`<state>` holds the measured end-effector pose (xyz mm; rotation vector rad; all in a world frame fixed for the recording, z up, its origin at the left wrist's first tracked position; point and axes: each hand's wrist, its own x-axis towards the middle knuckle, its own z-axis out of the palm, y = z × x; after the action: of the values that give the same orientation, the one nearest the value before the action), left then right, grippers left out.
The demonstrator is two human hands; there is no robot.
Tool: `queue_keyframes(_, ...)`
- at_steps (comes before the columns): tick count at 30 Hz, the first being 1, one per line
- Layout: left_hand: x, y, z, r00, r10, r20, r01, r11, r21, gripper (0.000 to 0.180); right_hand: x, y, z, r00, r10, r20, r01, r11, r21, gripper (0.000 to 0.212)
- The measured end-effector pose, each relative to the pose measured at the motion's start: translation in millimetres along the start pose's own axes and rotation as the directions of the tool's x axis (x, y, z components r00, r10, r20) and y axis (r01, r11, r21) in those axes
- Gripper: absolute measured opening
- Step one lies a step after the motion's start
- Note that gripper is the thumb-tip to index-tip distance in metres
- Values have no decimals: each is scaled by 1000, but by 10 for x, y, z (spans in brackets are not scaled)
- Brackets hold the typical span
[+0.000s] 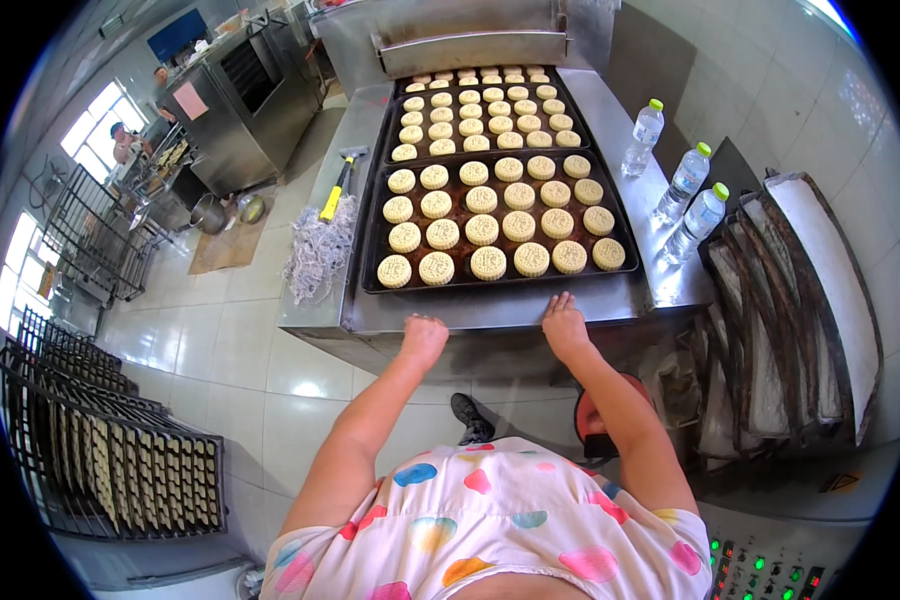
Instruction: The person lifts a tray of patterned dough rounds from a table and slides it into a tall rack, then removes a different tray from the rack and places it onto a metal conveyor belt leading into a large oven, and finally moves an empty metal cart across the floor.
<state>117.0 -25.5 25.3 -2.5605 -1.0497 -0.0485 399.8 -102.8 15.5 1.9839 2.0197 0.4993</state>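
My left hand (425, 341) is curled closed at the front edge of the metal conveyor table (490, 311), with nothing seen in it. To its right, my right hand (566, 327) rests on the same edge, its fingers stretched out toward the nearest tray and holding nothing. Just beyond both hands lies a dark baking tray (370, 262) with rows of round, pale mooncakes (488, 262), patterned on top. A second tray of mooncakes (472, 127) sits behind it, and more reach back to the oven opening. Neither hand touches a tray.
A yellow-handled scraper (337, 193) and crumpled clear plastic (318, 252) lie left of the trays. Three water bottles (689, 170) stand on the right ledge. Stacked dark trays (785, 310) lean at right. Racks (135, 470) of trays fill the lower left; people work far left.
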Motion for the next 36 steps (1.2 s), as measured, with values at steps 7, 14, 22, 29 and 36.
queue_keyframes(7,-15,25,11,999,-22,32,21,999,30,4,-17,-4,-23,1000,22,5,-23,1000,19,45)
queue_keyframes(14,-7,15,32,998,-19,65,19,1000,9,5,-7,-2,-14,1000,-3,5,3,1000,-9,45)
queue_keyframes(22,-43,28,2,998,-30,49,29,999,21,5,-33,-30,-1,1000,20,-24,-20,1000,-3,45)
queue_keyframes(29,-60,25,56,999,-8,53,7,1000,20,5,-50,-43,11,1000,-9,-18,8,1000,-26,45)
queue_keyframes(36,-44,29,81,999,-13,39,13,1000,5,4,-37,-23,8,1000,-13,-18,13,1000,-9,45)
